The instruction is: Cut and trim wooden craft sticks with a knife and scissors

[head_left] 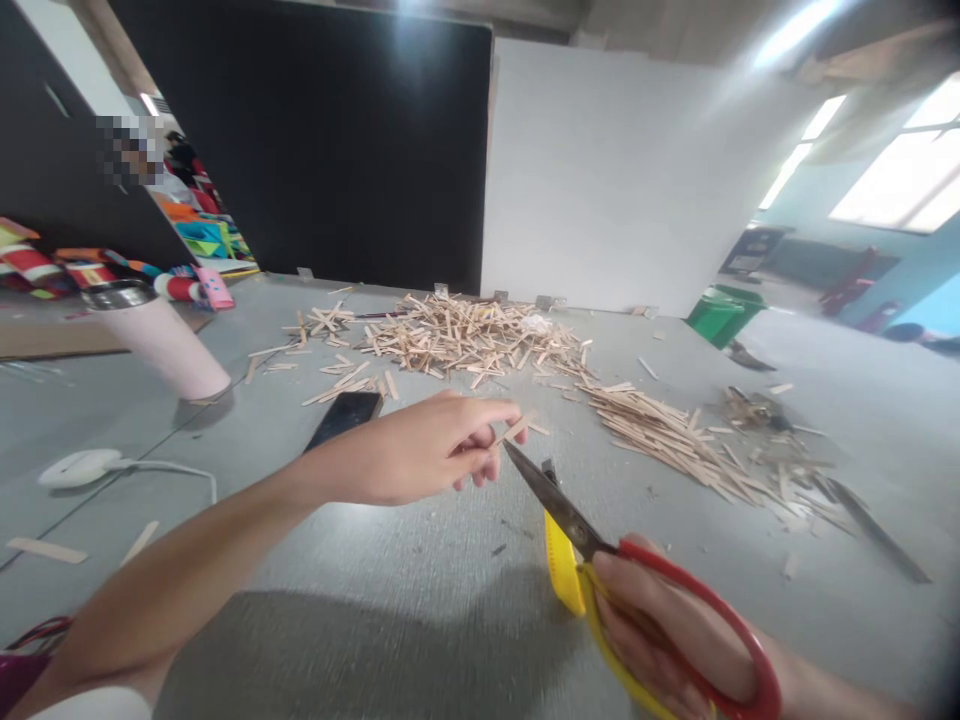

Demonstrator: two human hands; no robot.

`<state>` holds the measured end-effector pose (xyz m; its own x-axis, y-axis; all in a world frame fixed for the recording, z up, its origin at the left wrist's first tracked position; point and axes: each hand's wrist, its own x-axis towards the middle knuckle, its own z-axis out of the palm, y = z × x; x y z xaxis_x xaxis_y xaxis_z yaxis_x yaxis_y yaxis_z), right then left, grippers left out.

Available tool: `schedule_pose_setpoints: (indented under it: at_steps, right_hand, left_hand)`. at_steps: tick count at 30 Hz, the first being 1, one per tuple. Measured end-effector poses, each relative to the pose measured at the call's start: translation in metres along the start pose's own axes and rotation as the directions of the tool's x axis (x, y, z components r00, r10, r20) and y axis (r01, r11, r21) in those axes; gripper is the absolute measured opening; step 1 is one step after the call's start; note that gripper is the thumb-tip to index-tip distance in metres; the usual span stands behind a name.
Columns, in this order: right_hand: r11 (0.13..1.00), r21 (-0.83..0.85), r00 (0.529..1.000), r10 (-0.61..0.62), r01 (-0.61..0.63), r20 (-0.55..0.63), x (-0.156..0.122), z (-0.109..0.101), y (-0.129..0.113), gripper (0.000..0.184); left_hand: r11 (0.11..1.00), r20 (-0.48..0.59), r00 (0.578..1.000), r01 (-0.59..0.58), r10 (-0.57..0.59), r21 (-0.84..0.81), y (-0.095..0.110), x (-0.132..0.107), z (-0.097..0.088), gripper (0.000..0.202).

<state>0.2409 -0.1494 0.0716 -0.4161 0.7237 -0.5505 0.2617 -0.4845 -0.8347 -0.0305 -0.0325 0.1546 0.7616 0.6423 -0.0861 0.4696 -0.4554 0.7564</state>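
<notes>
Between the thumb and fingers of my left hand [427, 448] is a short, thin wooden stick [517, 427]. My right hand [660, 630] is wrapped round the red and yellow handles of a pair of scissors [559, 500]. The dark blades look closed together, and their tip lies close to the stick; whether they touch I cannot tell. A yellow utility knife [562, 565] lies on the table, partly behind the scissors. Just beyond my left wrist lies a black phone [343, 418].
A large heap of wooden sticks [465, 340] lies at the back, with a row of longer sticks [667, 430] to its right. At left stand a pink bottle [161, 340] and a white charger with cable [82, 467]. Black [337, 140] and white [615, 180] panels rise behind.
</notes>
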Motion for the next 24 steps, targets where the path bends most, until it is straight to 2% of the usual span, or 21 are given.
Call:
schedule_pose_setpoints:
  at_steps: [3, 7, 13, 24]
  right_hand:
    - [0.993, 0.116, 0.997, 0.004, -0.012, 0.071, 0.005, -0.003, 0.006, 0.075]
    - [0.968, 0.226, 0.981, -0.138, 0.105, 0.138, 0.011, -0.002, 0.011, 0.077]
    - [0.937, 0.199, 0.933, -0.32, 0.287, 0.161, 0.01, 0.0, 0.013, 0.08]
    - [0.94, 0.262, 0.946, -0.271, 0.22, 0.179, 0.013, -0.006, 0.023, 0.079]
  left_hand:
    - [1.0, 0.018, 1.0, 0.009, -0.009, -0.005, 0.001, -0.001, -0.004, 0.013]
    - [0.995, 0.071, 0.997, 0.008, -0.001, -0.104, 0.002, -0.001, -0.007, 0.008]
    - [0.985, 0.071, 0.997, 0.024, -0.012, -0.17, 0.0, -0.002, -0.008, 0.011]
    - [0.979, 0.109, 0.994, 0.015, 0.008, -0.206, 0.002, -0.004, -0.007, 0.008]
